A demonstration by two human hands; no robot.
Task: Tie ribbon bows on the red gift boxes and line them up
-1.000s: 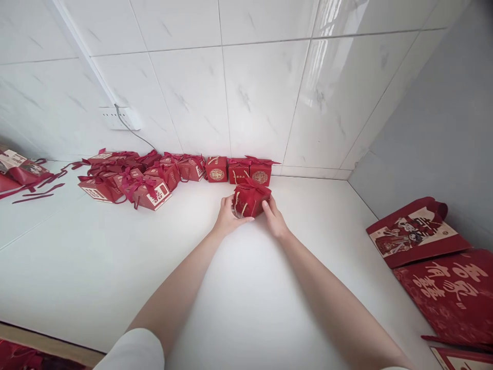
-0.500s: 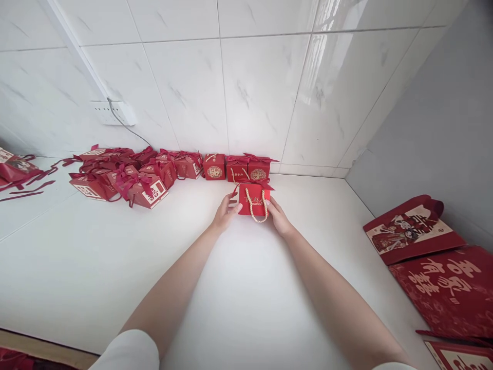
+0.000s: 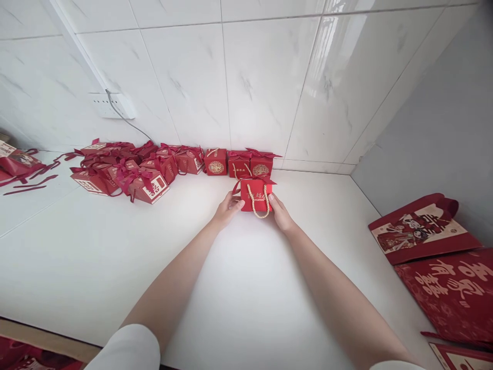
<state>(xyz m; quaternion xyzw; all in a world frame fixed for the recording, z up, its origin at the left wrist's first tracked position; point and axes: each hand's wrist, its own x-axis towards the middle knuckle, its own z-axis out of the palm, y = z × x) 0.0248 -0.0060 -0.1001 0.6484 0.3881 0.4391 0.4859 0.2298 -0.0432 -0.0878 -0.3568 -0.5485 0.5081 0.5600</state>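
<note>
Between my two hands is a small red gift box (image 3: 245,194) with a gold rope handle hanging down its front and a dark red ribbon on top. My left hand (image 3: 227,209) grips its left side, thumb at the front edge. My right hand (image 3: 281,211) presses on its right side. Just behind it, against the wall, stand a red box with gold lettering (image 3: 235,168), a box with a round gold emblem (image 3: 262,168) and, further left, another emblem box (image 3: 215,163).
A heap of ribboned red boxes (image 3: 148,191) lies left along the tiled wall, below a socket strip (image 3: 111,106) with a grey cable. Loose ribbons (image 3: 31,188) lie at far left. Large red gift bags (image 3: 454,288) lie at the right edge of the white table (image 3: 127,257).
My view has tilted down and shifted slightly. Both hands keep the red gift box between them, at nearly the same place in front of the row.
</note>
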